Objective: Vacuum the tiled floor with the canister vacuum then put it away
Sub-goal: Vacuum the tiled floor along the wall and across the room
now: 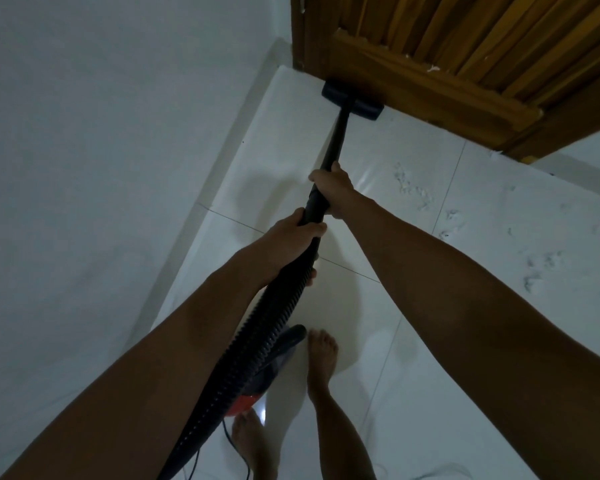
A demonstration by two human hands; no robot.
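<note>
Both hands wrapped on wand [333,140]: right hand [331,188] forward, left hand [293,237] at hose cuff. Floor head [352,100] against wooden door [430,64] base. Suggest slow overlapping strokes toward debris [413,192] at right; canister [257,386] by feet.

Black vacuum wand [334,140] slants down to a flat black floor head [352,100] resting on the white tiled floor [413,161] against a wooden door's base. Its ribbed black hose [257,344] trails back to a red-and-black canister [257,382] on the floor.
</note>
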